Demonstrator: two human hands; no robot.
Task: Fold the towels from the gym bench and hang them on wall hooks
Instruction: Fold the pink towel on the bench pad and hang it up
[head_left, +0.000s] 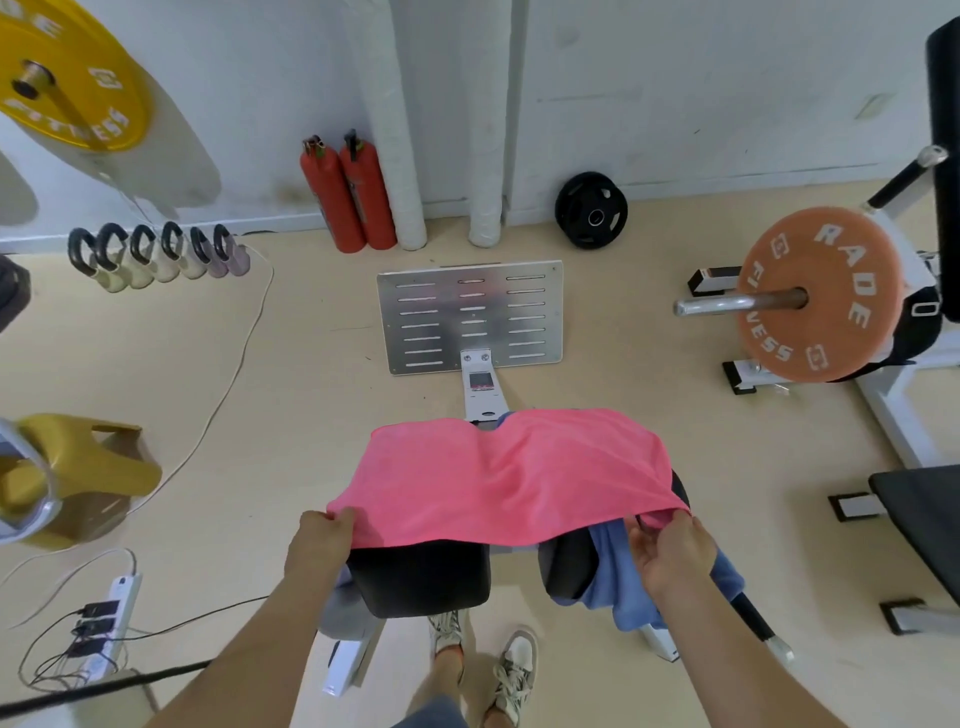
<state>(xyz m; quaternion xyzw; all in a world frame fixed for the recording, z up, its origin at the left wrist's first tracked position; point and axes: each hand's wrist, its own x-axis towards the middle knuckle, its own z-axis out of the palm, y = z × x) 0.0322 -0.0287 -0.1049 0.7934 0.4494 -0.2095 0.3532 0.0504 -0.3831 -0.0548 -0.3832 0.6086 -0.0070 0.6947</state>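
Note:
A pink towel (511, 475) is spread flat across the black pads of the gym bench (421, 577) in front of me. My left hand (319, 538) pinches its near left corner. My right hand (670, 553) grips the near right corner, where the cloth bunches. A blue towel (631, 587) lies under the pink one and hangs off the right pad below my right hand. A grey cloth (345, 605) shows at the left pad's lower edge. No wall hooks are in view.
The bench's metal footplate (470, 317) lies ahead on the floor. Two red fire extinguishers (348, 195) stand by the wall. An orange weight plate on a bar (821, 296) is at the right, a power strip with cables (111, 613) at the lower left, kettlebells (156, 254) at the left.

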